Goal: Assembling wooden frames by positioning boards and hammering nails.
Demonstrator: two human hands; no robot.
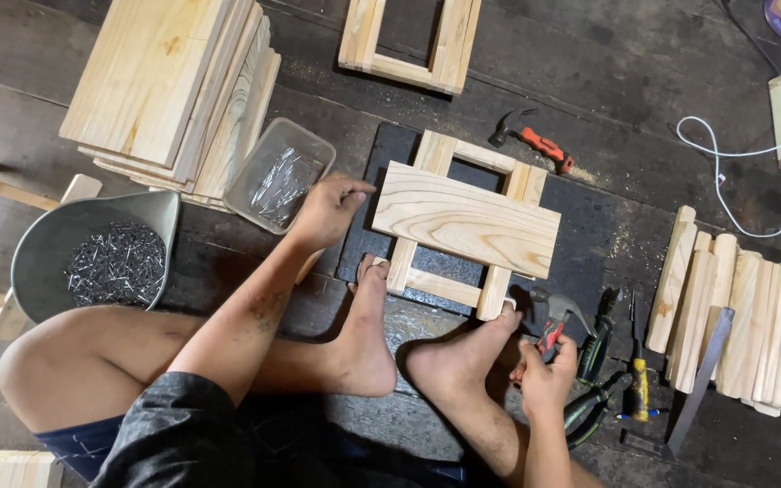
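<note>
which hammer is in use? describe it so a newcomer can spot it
Start at the wooden frame on the dark mat. At its lower right corner, the right hand grips a red-handled claw hammer. The other red-handled hammer lies unheld above the frame.

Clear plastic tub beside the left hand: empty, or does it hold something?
Holds something. The clear plastic tub has a thin layer of shiny nails on its bottom, far from full.

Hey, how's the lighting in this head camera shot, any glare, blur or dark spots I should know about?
Head view: sharp overall, no motion blur on the left hand or right hand; the pale plank reads bright but keeps its grain; slight glints on the nails in the clear plastic tub; the dark floor and picture corners fall into shadow.
</note>
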